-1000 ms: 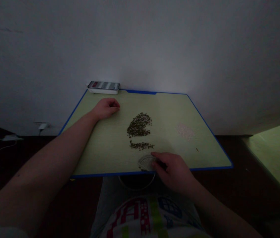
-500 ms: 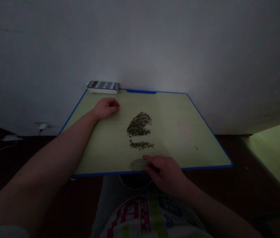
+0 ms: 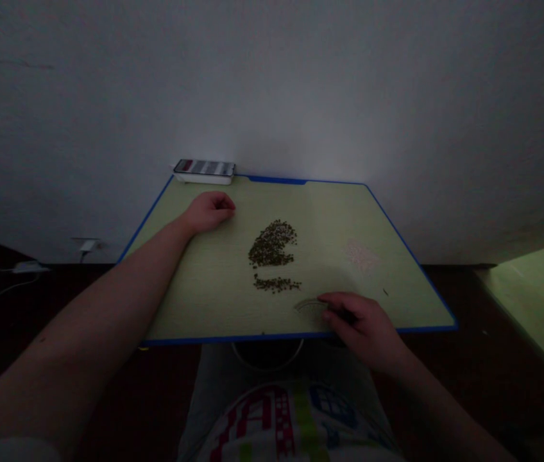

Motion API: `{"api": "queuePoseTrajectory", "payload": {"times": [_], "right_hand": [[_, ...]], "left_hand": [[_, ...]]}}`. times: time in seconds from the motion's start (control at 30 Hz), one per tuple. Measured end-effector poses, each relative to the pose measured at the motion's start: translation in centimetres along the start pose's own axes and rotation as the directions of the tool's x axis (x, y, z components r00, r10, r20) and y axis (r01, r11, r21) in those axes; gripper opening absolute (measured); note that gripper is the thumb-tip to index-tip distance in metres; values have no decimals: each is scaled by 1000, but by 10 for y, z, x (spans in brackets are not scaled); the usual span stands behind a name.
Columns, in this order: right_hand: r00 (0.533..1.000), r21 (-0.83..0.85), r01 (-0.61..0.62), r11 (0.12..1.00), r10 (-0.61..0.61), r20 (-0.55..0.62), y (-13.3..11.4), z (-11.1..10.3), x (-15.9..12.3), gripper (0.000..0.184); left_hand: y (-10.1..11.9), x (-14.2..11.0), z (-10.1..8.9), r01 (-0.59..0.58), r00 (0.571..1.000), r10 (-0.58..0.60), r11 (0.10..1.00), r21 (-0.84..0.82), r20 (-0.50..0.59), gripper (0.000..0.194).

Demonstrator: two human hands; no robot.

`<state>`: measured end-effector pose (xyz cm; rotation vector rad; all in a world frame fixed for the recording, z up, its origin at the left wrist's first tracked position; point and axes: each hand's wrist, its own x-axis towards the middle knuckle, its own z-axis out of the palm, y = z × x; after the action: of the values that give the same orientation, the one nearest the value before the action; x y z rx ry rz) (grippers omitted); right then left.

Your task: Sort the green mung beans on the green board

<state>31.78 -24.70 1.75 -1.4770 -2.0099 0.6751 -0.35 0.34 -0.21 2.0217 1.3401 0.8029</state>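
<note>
A small clear lid [image 3: 311,307] lies flat on the green table [image 3: 195,301], low in the middle of the frame, close to the near blue edge. The right hand [image 3: 365,324] is on it from the right: the fingers [image 3: 337,301] curl over the lid's right rim and seem to pinch it, though the dim light hides how firm the hold is.

Just above the lid, apart from it, runs a short thin row of dark beans [image 3: 276,283]. Above that row, with a strip of bare table between, sits the bigger bean pile [image 3: 272,244], near the middle of the frame. To the right of the pile, well apart, a faint pale patch of white grains [image 3: 361,255] lies on the table. A tiny dark speck [image 3: 385,292] lies below that patch, just right of the right hand.

The left hand [image 3: 209,210] rests on the table up and left of the bean pile, loosely closed, knuckles up, holding nothing that I can see; its forearm stretches down to the lower left corner.

At the table's far left corner, against the white wall [image 3: 349,96], lies a phone [image 3: 204,168] on a white block. Under the near edge, bottom centre, a round rim [image 3: 267,364] shows above the person's printed shirt [image 3: 291,423]. A second green surface [image 3: 536,301] shows at the right edge.
</note>
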Motion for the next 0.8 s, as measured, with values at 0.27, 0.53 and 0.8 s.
{"api": "queuePoseTrajectory", "payload": {"times": [0.27, 0.53, 0.8], "right_hand": [[981, -84, 108, 991, -92, 172, -29, 30, 26, 33], [951, -18, 163, 986, -152, 268, -40, 38, 24, 32], [965, 11, 262, 965, -262, -32, -15, 14, -3, 17]], "left_hand": [[-1, 0, 0, 2, 1000, -2, 1000, -2, 2, 21], [1, 0, 0, 29, 1000, -29, 999, -22, 7, 23], [-1, 1, 1, 16, 1000, -15, 1000, -22, 6, 23]]}}
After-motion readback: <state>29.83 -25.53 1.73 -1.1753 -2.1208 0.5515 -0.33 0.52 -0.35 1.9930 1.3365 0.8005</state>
